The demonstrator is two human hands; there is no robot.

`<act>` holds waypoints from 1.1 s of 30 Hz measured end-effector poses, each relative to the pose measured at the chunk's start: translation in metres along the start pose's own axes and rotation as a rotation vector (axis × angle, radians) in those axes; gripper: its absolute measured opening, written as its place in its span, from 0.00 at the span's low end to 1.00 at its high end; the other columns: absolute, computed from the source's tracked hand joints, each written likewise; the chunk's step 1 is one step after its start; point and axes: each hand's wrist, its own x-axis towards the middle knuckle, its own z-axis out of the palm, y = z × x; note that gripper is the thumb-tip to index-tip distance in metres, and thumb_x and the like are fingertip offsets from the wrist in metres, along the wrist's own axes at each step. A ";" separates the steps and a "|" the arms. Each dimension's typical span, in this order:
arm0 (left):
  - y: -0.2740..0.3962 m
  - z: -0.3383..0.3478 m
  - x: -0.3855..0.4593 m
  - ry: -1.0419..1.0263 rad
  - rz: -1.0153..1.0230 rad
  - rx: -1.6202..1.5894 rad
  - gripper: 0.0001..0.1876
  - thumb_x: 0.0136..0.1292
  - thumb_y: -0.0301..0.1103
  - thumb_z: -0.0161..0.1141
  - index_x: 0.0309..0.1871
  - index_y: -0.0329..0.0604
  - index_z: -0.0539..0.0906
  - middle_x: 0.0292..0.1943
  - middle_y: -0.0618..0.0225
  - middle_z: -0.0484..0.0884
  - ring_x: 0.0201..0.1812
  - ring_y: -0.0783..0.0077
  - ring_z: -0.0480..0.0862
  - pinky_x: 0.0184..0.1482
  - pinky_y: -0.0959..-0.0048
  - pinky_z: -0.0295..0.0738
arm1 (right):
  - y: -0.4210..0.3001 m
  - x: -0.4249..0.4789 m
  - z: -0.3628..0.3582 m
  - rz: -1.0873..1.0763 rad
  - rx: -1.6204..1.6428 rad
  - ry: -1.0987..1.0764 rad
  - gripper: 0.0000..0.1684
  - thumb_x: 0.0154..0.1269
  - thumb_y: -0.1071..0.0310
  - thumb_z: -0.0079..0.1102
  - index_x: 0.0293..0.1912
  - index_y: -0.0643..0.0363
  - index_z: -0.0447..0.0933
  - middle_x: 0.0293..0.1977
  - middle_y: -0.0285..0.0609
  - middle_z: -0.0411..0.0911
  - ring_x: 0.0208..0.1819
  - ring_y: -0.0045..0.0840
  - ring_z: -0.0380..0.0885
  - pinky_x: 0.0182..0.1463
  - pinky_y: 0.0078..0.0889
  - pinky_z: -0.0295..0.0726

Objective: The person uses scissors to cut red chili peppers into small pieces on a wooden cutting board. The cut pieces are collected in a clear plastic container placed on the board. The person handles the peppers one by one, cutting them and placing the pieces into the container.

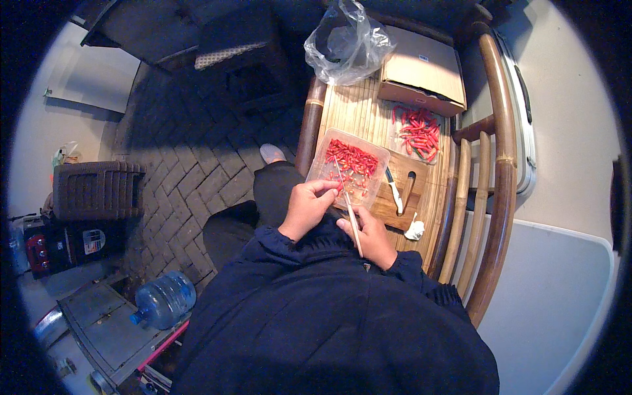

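Note:
My left hand (308,205) pinches a small red chili pepper (339,187) at the near edge of a clear plastic container (381,173). Cut red chili pieces (353,158) lie in that container, heaped towards its far side. In my right hand (373,234) is a knife (351,217) with a pale handle, its thin blade pointing over the container beside the pinched chili. Right of the container, a second knife with a white handle (396,197) rests on a wooden cutting board (385,203). Whole red chilies (419,133) lie on clear plastic beyond the board.
The bamboo bench (355,106) holds a cardboard box (419,69), a clear plastic bag (345,44) and a crumpled white item (414,229). Its bamboo rail (504,163) runs along the right. A large blue water bottle (165,300) lies at the lower left, near stacked plastic stools (96,190).

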 end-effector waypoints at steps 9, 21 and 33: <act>0.011 0.000 0.000 0.058 -0.003 0.083 0.10 0.59 0.27 0.61 0.42 0.35 0.85 0.36 0.64 0.86 0.36 0.79 0.82 0.40 0.79 0.77 | -0.006 -0.003 -0.003 0.002 0.001 -0.099 0.43 0.54 0.40 0.63 0.58 0.61 0.61 0.36 0.55 0.79 0.39 0.45 0.80 0.44 0.39 0.76; 0.006 0.001 0.000 0.013 0.041 -0.017 0.11 0.59 0.26 0.60 0.44 0.34 0.84 0.38 0.64 0.85 0.36 0.76 0.83 0.41 0.78 0.76 | -0.011 -0.001 -0.004 0.036 0.055 -0.084 0.34 0.59 0.47 0.62 0.53 0.62 0.66 0.32 0.48 0.76 0.34 0.33 0.76 0.40 0.33 0.74; 0.004 -0.006 0.001 -0.022 0.057 0.098 0.11 0.59 0.26 0.59 0.45 0.36 0.84 0.30 0.68 0.81 0.30 0.80 0.77 0.32 0.80 0.70 | -0.008 -0.003 -0.002 0.005 0.023 -0.042 0.30 0.62 0.46 0.58 0.52 0.59 0.68 0.28 0.55 0.78 0.32 0.45 0.80 0.36 0.41 0.75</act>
